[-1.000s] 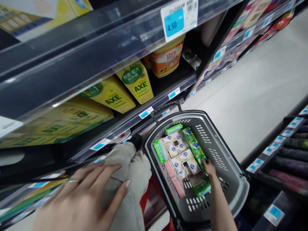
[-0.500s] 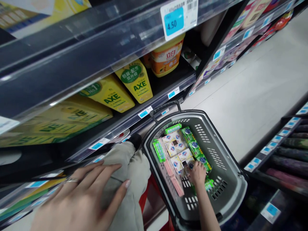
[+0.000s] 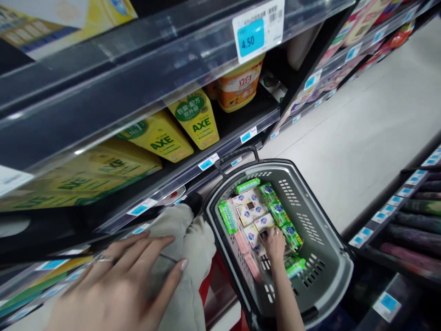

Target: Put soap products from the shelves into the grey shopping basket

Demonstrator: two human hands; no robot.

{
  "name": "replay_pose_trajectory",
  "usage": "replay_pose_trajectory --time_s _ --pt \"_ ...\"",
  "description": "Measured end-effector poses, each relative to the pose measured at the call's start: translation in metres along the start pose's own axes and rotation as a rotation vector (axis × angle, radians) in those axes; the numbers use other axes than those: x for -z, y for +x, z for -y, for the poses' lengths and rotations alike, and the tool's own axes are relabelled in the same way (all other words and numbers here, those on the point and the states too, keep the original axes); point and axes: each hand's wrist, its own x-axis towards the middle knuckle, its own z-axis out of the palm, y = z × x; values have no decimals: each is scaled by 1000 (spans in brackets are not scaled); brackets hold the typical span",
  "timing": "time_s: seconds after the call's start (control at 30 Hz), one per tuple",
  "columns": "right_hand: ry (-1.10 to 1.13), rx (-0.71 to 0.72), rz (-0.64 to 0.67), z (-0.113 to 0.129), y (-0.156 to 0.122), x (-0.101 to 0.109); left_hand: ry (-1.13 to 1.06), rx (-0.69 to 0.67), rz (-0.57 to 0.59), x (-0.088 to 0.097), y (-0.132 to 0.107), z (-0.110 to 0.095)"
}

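Observation:
My left hand (image 3: 120,280) is over my knee, its fingers apart and nothing in them; a ring is on one finger. Down inside a grey shopping basket (image 3: 330,285), my right hand (image 3: 275,244) has its fingers bent over the end of the white soap boxes (image 3: 251,211). Its fingertips are partly hidden against one white box. Green soap packs (image 3: 278,214) lie in a row along the right of the white boxes, and pink boxes (image 3: 246,250) along the left. Another green pack (image 3: 295,266) is close by the right hand's wrist.
A shelf on the left bears yellow AXE bottles (image 3: 198,122) and an orange-labelled bottle (image 3: 241,85). The shelf edge with a 4.50 price tag (image 3: 257,34) juts out above. The basket handle (image 3: 237,154) leans toward the shelf. Another shelf (image 3: 396,225) is on the right, with aisle floor (image 3: 372,124) between.
My right hand has moved a little left across the basket, onto the end of the white boxes. More of the green packs now shows. My left hand has stayed put.

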Motion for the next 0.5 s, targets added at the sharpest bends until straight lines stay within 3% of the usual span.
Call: replay_pose_trajectory --time_s 0.07,0.13,0.33,0.5 --pt "15 192 7 9 13 6 6 15 13 3 1 -2" --pt "2 282 38 14 28 12 12 26 48 6 4 -4" --pt "1 372 178 3 53 22 28 2 46 12 11 -10" --pt "-48 415 146 -5 48 24 29 -17 6 18 18 -16"
